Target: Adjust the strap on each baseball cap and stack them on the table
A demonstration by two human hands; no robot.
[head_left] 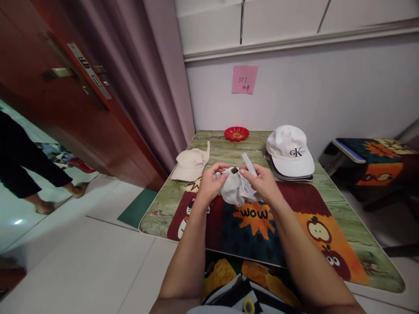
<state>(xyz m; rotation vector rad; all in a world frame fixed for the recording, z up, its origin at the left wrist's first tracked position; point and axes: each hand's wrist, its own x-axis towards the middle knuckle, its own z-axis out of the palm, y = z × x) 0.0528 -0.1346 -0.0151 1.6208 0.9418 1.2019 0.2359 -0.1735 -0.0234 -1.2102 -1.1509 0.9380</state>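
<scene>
Both hands hold a white cap (231,190) above the middle of the table. At its strap, a small dark brass-coloured buckle (235,170) shows between the hands. My left hand (212,179) pinches the cap's edge left of the buckle, thumb and fingers closed. My right hand (262,181) is closed on the other side, and a pale strap end (248,164) sticks up from its fingers. A beige cap (189,165) with its strap standing up lies to the left. On the right, a white cap with black letters (290,148) sits on top of other headwear.
The green wood-patterned table (163,213) bears a cartoon mat (235,244). A red scalloped dish (236,134) stands at the back, below a pink note (244,80) on the wall. At left are a wooden door (108,131) and a person's legs (32,174).
</scene>
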